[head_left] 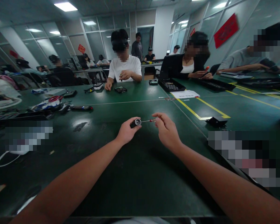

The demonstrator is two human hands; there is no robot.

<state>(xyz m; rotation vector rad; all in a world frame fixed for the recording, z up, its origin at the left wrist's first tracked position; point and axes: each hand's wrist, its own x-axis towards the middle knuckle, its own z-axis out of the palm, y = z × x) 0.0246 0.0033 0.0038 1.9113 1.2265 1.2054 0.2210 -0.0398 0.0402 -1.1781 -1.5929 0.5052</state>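
My left hand (126,132) is closed around a small round black part with a silvery face (137,122), held a little above the dark green table (112,174). My right hand (166,130) pinches a thin screwdriver with a red handle (148,120). The screwdriver's metal tip points left and touches the round part. Both forearms reach in from the bottom edge of the view.
A small black tray (216,121) lies right of my hands beside yellow floor-tape lines (191,109). Tools and a dark pen-like item (81,107) lie at the left. Several people sit across the table with black trays (171,84) and a sheet of paper (185,94).
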